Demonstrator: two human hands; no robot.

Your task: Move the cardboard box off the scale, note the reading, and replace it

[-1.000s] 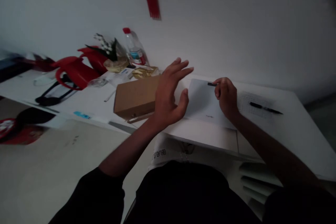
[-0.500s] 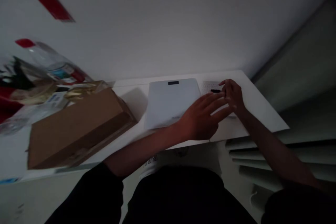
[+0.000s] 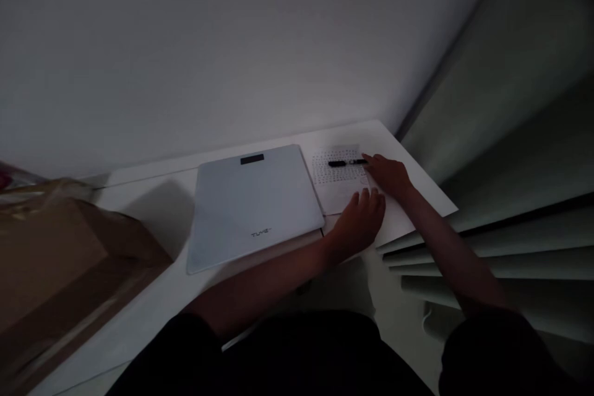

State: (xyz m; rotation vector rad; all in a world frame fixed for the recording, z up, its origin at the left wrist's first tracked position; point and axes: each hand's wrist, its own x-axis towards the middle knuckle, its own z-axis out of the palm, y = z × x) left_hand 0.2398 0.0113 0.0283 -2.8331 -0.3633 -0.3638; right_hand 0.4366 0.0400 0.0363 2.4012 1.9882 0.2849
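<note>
On the white table's right part lies a sheet of paper with rows of dark writing and a small reddish mark. My right hand is at its right side, fingers closed on one end of a black pen that lies across the writing, pointing left. My left hand rests at the paper's lower right edge, fingers bent and slightly apart, with nothing visible in them. Left of the paper, close to it, is a pale flat bathroom scale with a dark display near its far edge.
A brown cardboard box stands on the table at the left. Behind the table is a plain wall. Greenish-grey curtain folds hang along the right, beside the table's end.
The view has turned right, so the bottle and clutter at the left have gone out of sight. My left hand has come down from above the scale's edge onto the paper, its outstretched fingers now bent.
</note>
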